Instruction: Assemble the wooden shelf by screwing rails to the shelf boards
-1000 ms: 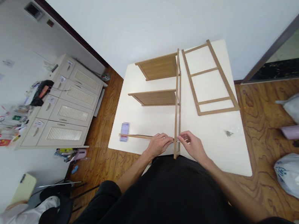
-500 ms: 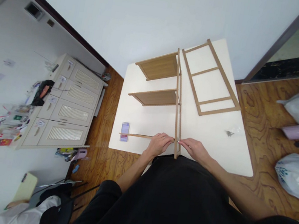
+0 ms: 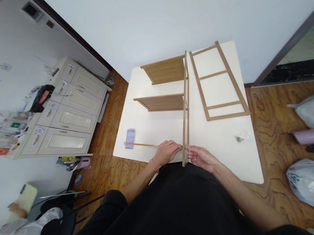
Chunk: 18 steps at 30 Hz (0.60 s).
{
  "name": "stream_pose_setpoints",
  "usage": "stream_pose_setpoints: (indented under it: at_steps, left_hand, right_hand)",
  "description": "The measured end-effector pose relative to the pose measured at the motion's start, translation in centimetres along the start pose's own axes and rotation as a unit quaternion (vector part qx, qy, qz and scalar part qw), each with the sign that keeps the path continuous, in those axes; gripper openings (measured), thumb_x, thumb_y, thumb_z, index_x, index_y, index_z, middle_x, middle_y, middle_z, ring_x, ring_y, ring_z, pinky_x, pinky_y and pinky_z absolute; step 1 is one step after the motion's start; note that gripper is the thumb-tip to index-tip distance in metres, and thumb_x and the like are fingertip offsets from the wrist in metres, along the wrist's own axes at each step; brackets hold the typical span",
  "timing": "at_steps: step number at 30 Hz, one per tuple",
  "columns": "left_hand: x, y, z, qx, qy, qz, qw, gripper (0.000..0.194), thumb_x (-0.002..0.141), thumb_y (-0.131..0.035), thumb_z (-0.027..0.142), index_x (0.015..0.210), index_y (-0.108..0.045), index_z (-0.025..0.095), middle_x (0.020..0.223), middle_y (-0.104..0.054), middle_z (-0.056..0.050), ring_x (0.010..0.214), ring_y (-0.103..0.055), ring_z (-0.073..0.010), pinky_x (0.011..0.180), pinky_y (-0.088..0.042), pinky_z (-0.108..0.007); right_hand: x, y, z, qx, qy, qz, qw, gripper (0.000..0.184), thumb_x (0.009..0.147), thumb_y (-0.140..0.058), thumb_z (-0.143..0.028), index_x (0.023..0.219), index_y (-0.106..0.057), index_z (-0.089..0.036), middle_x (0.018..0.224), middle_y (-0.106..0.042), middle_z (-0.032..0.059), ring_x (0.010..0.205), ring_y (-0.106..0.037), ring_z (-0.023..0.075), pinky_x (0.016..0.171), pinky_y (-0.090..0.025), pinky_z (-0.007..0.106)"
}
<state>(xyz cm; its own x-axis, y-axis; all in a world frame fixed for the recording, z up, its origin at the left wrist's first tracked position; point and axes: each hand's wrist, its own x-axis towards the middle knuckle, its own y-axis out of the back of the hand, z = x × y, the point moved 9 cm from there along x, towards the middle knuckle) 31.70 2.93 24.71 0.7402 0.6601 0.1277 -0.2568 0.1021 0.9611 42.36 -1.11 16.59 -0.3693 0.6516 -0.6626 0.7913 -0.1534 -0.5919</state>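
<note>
A wooden side frame [image 3: 185,110] stands on the white table [image 3: 155,127], reaching toward my body. Two wooden shelf boards [image 3: 167,70] join its left side at the far end and the middle. A third wooden board [image 3: 144,144], seen edge-on, meets the frame near me. My left hand [image 3: 167,151] is closed on the frame end of this third board. From the other side of the frame, my right hand [image 3: 201,157] pinches a small screw-like metal piece [image 3: 186,148] against the rail. My fingers partly hide it.
A second wooden frame [image 3: 218,81] lies flat on the table's right. Small metal hardware [image 3: 239,139] lies by a clear bag near the right edge. A blurred-out rectangle [image 3: 130,138] is at the left. A white cabinet [image 3: 69,113] stands left; plastic bags [image 3: 313,183] sit on the floor right.
My right fingers have shifted their pinch and curled more at the rail. My left hand stays at the board's end. The view has moved slightly; at lower left, another person's hand now shows.
</note>
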Motion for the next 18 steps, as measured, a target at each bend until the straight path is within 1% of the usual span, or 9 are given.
stream_pose_setpoints:
  at_steps: [1, 3, 5, 6, 9, 12, 15, 17, 18]
  left_hand:
    - [0.0, 0.0, 0.0, 0.0, 0.002, 0.0, 1.0, 0.023, 0.103, -0.045, 0.029, 0.104, -0.066, 0.021, 0.085, -0.069, -0.003, 0.086, -0.064, -0.0156, 0.074, -0.048, -0.03]
    - [0.0, 0.0, 0.0, 0.0, 0.005, -0.001, 1.0, 0.022, 0.103, -0.046, 0.029, 0.104, -0.066, 0.021, 0.086, -0.069, -0.004, 0.086, -0.064, -0.0155, 0.074, -0.048, -0.03]
    - [0.0, 0.0, 0.0, -0.002, 0.004, -0.001, 1.0, 0.022, 0.102, -0.046, 0.028, 0.105, -0.066, 0.021, 0.087, -0.07, -0.004, 0.087, -0.064, -0.0157, 0.074, -0.048, -0.03]
    - [0.0, 0.0, 0.0, -0.003, 0.002, -0.001, 1.0, 0.022, 0.102, -0.046, 0.028, 0.105, -0.066, 0.021, 0.088, -0.07, -0.004, 0.087, -0.064, -0.0158, 0.074, -0.048, -0.03]
    - [-0.1, -0.1, 0.0, -0.006, 0.001, -0.003, 1.0, 0.021, 0.102, -0.046, 0.028, 0.106, -0.066, 0.02, 0.089, -0.07, -0.004, 0.088, -0.064, -0.016, 0.074, -0.048, -0.03]
    - [0.0, 0.0, 0.0, -0.006, 0.005, -0.005, 1.0, 0.022, 0.102, -0.046, 0.028, 0.104, -0.066, 0.02, 0.089, -0.07, -0.004, 0.087, -0.063, -0.0155, 0.075, -0.048, -0.029]
    - [0.0, 0.0, 0.2, -0.006, 0.001, -0.005, 1.0, 0.022, 0.102, -0.046, 0.028, 0.104, -0.066, 0.02, 0.088, -0.069, -0.004, 0.087, -0.063, -0.0154, 0.075, -0.048, -0.029]
    - [0.1, 0.0, 0.3, -0.004, -0.003, -0.004, 1.0, 0.021, 0.102, -0.046, 0.028, 0.105, -0.066, 0.02, 0.087, -0.069, -0.004, 0.087, -0.063, -0.0156, 0.075, -0.049, -0.029]
    - [0.2, 0.0, 0.4, -0.003, -0.004, -0.002, 1.0, 0.022, 0.102, -0.046, 0.028, 0.105, -0.066, 0.02, 0.086, -0.068, -0.004, 0.086, -0.063, -0.0157, 0.074, -0.049, -0.029]
  right_hand:
    - [-0.1, 0.0, -0.2, -0.01, 0.014, 0.005, 1.0, 0.024, 0.074, -0.078, -0.032, 0.08, -0.059, -0.019, 0.069, -0.071, 0.0046, 0.054, -0.061, 0.011, 0.043, -0.043, 0.02]
    - [-0.8, 0.0, -1.2, -0.072, 0.073, 0.015, 0.995, 0.025, 0.08, -0.073, -0.04, 0.084, -0.058, -0.02, 0.071, -0.072, 0.0044, 0.06, -0.066, 0.0134, 0.051, -0.049, 0.023]
    - [-2.1, -0.4, -2.6, -0.187, 0.157, 0.017, 0.97, 0.028, 0.086, -0.065, -0.047, 0.094, -0.06, -0.02, 0.077, -0.075, 0.0055, 0.072, -0.07, 0.0175, 0.063, -0.055, 0.028]
    - [-2.9, -0.7, -3.2, -0.255, 0.196, 0.02, 0.947, 0.031, 0.088, -0.062, -0.048, 0.101, -0.062, -0.02, 0.083, -0.076, 0.0064, 0.078, -0.071, 0.0194, 0.07, -0.057, 0.031]
    - [-5.2, -1.3, -4.8, -0.434, 0.297, 0.047, 0.849, 0.032, 0.093, -0.055, -0.047, 0.112, -0.067, -0.023, 0.101, -0.077, 0.0076, 0.089, -0.072, 0.0224, 0.086, -0.058, 0.039]
    - [-6.8, -2.5, -5.5, -0.551, 0.4, 0.024, 0.732, 0.033, 0.099, -0.045, -0.039, 0.119, -0.067, -0.024, 0.112, -0.074, 0.009, 0.099, -0.07, 0.0234, 0.093, -0.057, 0.041]
    - [-7.4, -3.4, -5.2, -0.631, 0.473, 0.006, 0.615, 0.035, 0.1, -0.044, -0.035, 0.127, -0.062, -0.021, 0.107, -0.073, 0.0108, 0.098, -0.069, 0.0237, 0.091, -0.058, 0.042]
    - [-7.4, -3.5, -5.2, -0.667, 0.496, 0.024, 0.555, 0.034, 0.1, -0.046, -0.034, 0.128, -0.061, -0.02, 0.1, -0.073, 0.0107, 0.092, -0.069, 0.0238, 0.087, -0.058, 0.041]
    - [-7.3, -3.5, -5.3, -0.678, 0.505, 0.034, 0.533, 0.033, 0.101, -0.045, -0.033, 0.126, -0.061, -0.019, 0.098, -0.073, 0.0105, 0.09, -0.068, 0.0236, 0.085, -0.058, 0.04]
